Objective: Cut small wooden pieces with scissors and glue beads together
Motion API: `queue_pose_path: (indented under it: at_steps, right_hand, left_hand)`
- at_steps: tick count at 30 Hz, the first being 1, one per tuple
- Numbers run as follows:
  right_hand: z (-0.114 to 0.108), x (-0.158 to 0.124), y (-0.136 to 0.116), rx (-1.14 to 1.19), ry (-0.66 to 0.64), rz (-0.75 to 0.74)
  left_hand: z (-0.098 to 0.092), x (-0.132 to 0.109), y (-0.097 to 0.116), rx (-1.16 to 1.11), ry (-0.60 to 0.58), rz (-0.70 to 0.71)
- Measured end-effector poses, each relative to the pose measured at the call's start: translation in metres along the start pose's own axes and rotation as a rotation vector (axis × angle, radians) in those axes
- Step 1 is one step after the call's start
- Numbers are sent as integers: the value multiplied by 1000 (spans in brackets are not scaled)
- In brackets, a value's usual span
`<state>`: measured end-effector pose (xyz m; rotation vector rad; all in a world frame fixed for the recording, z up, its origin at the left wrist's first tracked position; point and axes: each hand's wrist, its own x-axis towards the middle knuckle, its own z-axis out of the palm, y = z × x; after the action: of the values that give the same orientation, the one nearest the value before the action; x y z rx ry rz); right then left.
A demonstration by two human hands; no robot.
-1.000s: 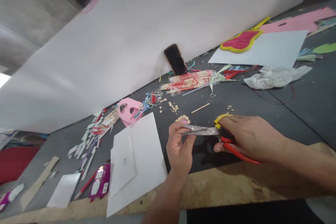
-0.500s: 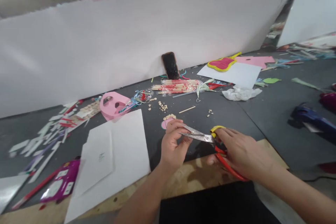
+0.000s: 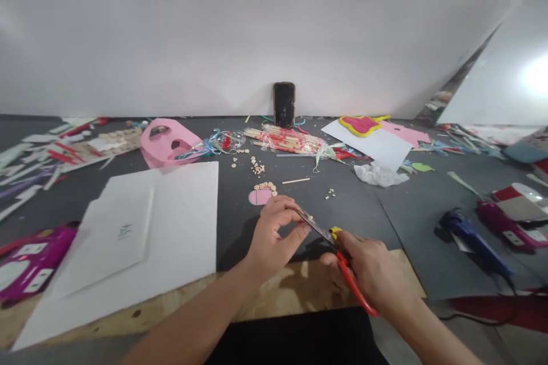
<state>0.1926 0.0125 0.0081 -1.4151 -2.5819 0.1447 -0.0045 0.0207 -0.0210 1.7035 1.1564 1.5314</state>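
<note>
Gripping scissors (image 3: 345, 268) by the red handles — that's the right hand (image 3: 368, 265), fingers wrapped around them. Blades point up-left, tips reaching the left hand (image 3: 274, 234). Left fingers curled, thumb and fingertips near each other at the blade tips; can't tell if they pinch anything, too small and blurred.

Both hands over the near edge of the dark tabletop (image 3: 233, 254), wood strip (image 3: 291, 288) along its front. Just beyond the left fingertips: pink oval piece (image 3: 259, 198) lying flat, pale bits (image 3: 266, 186) clustered along its far edge. Further back, loose bits (image 3: 257, 167); short stick (image 3: 295, 181) right of those, small group of crumbs (image 3: 330, 194) near it.

Behind: plastic-wrapped stick bundle (image 3: 286, 140), phone (image 3: 284, 104) upright against the white panel (image 3: 192, 40). Left side: white sheets (image 3: 188, 211), pink mask-like cutout (image 3: 166, 142) touching their far edge. Right side: crumpled tissue (image 3: 381, 174), then a blue tool (image 3: 475, 242) — well apart from the hands.
</note>
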Motion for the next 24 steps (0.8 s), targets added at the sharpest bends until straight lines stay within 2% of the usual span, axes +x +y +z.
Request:
queue_pose_path:
  at_steps: [3, 8, 13, 20, 24]
  right_hand:
    - [4, 2, -1, 12, 50, -9]
    - [5, 3, -2, 0, 7, 31]
    - [-3, 6, -5, -40, 27, 14]
    - [-7, 6, -1, -76, 15, -22]
    - [-1, 5, 1, -46, -15, -21]
  left_hand:
    - [-2, 1, 2, 21, 14, 24]
    - [-5, 4, 3, 39, 39, 38]
    - [-6, 6, 2, -5, 46, 16]
    - [-4, 6, -4, -179, -21, -13]
    - [-2, 5, -4, -171, -34, -54]
